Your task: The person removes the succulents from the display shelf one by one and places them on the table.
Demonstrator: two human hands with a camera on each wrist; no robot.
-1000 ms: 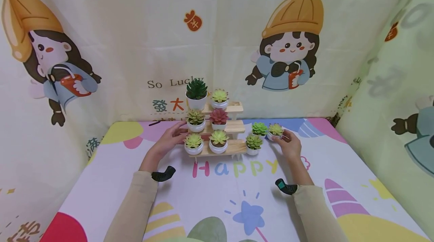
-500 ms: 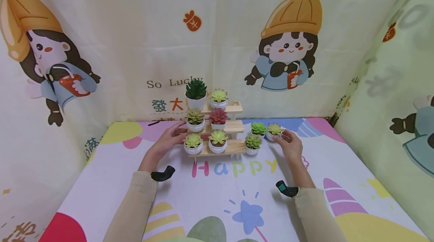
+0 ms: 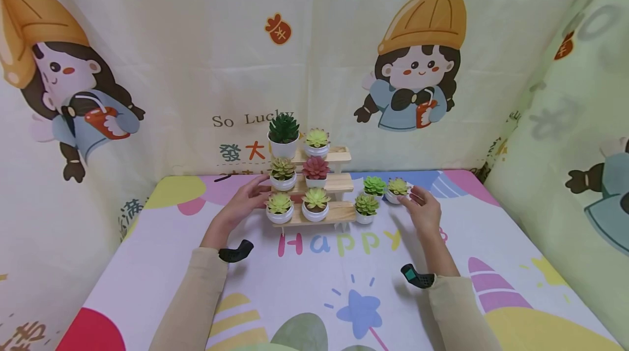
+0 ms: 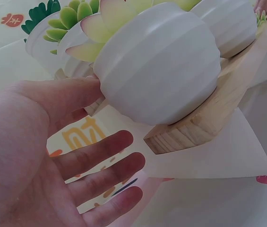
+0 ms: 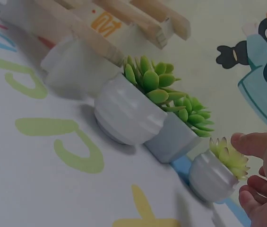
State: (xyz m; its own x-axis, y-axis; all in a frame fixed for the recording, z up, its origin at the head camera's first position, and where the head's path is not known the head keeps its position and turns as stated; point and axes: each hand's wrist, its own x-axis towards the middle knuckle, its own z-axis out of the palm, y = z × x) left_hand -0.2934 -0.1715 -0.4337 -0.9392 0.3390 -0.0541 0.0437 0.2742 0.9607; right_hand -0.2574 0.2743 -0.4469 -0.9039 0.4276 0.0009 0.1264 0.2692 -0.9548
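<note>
A three-tier wooden stand (image 3: 342, 212) bears several potted succulents, two per tier, toward its left and middle. My left hand (image 3: 238, 206) lies along the stand's left side, fingers extended; in the left wrist view its thumb is right at the ribbed white pot (image 4: 161, 66) on the bottom tier. At the right, my right hand (image 3: 425, 212) is beside a yellow-green succulent (image 3: 397, 188) that stands on the table. The right wrist view shows that thumb and fingers (image 5: 256, 189) spread near its leaves and white pot (image 5: 211, 177), not gripping it.
Two green succulents stand between the stand and the right hand: a front one (image 3: 366, 206) and a back one (image 3: 375, 186). A patterned cloth (image 3: 314, 280) covers the table, and a printed curtain (image 3: 196, 56) hangs behind it.
My right hand has loosened from the yellow-green succulent and shifted slightly right and down. The plant stays in place on the table. My left hand has not visibly moved.
</note>
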